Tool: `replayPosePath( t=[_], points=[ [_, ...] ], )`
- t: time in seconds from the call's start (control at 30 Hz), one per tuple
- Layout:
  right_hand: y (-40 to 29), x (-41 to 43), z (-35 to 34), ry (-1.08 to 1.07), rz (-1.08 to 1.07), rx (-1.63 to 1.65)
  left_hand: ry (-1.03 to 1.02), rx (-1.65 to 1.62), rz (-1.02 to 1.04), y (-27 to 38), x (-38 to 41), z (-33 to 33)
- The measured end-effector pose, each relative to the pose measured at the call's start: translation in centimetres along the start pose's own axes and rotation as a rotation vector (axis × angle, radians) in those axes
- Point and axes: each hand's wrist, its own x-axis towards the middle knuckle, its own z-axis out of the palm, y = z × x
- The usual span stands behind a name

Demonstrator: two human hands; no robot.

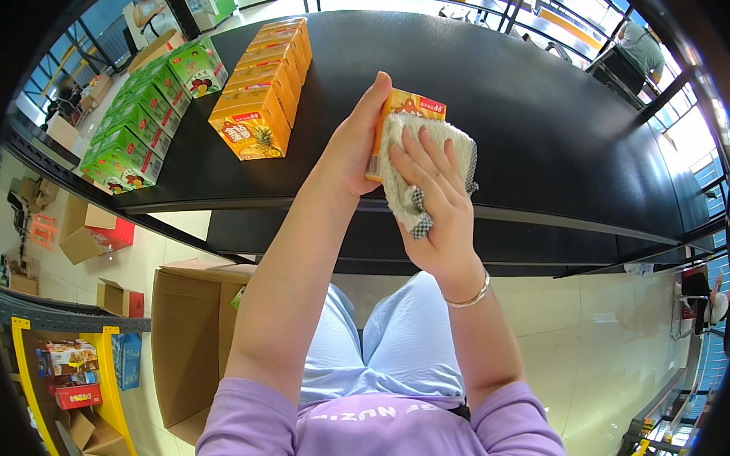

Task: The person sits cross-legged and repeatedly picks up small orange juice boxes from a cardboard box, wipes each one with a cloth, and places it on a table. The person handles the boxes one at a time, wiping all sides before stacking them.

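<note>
My left hand (361,139) grips an orange drink carton (417,102) by its left side, above the front of a black shelf (406,49). Over the carton's front, my right hand (440,194) presses a whitish terry cloth (398,138) with a black-and-white checked edge. The cloth hides most of that carton. To the left, a row of orange cartons (253,126) with a pineapple picture stands on the shelf. Beyond them at the far left is a block of green cartons (129,149).
A large open cardboard box (193,351) stands on the floor by my left side. Below the upper board runs a lower black shelf (267,232). A yellow-framed rack (112,386) with packages is at lower left. A seated person (641,51) is at upper right.
</note>
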Motion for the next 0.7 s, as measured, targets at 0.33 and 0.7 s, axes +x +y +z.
replayPosePath(
  t=[0.33,0.7],
  points=[
    [-0.8,-2.2,-0.3,-0.012,0.028,0.045,0.063,0.087,-0.002,-0.1,0.3,-0.2],
    [-1.1,-3.2,0.5,0.003,0.032,0.040,-0.050,0.064,-0.004,0.0,0.3,-0.1]
  ],
)
